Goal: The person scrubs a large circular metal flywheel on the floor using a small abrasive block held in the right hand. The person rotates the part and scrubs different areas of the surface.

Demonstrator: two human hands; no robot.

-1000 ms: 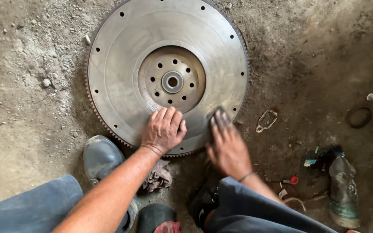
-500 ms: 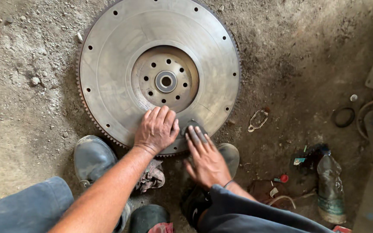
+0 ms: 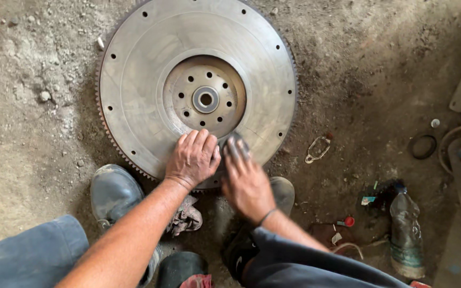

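A large round steel flywheel (image 3: 134,90) with a toothed rim and a bolt-hole hub (image 3: 205,99) lies flat on the dirt floor. My left hand (image 3: 193,159) rests palm down on its near face, fingers spread, holding nothing. Just to its right, my right hand (image 3: 245,178) is motion-blurred and presses a small dark abrasive piece (image 3: 236,143) against the flywheel face under its fingertips. Both forearms reach in from the bottom of the view.
My two dark shoes (image 3: 114,192) (image 3: 284,192) sit at the flywheel's near edge, with a crumpled rag (image 3: 187,216) between them. A plastic bottle (image 3: 406,234), a wire clip (image 3: 318,149), a rubber ring (image 3: 422,145) and small scraps lie to the right.
My right hand has slid left and up along the flywheel face, closer to my left hand. My left hand has stayed pressed in place. The view has shifted slightly.
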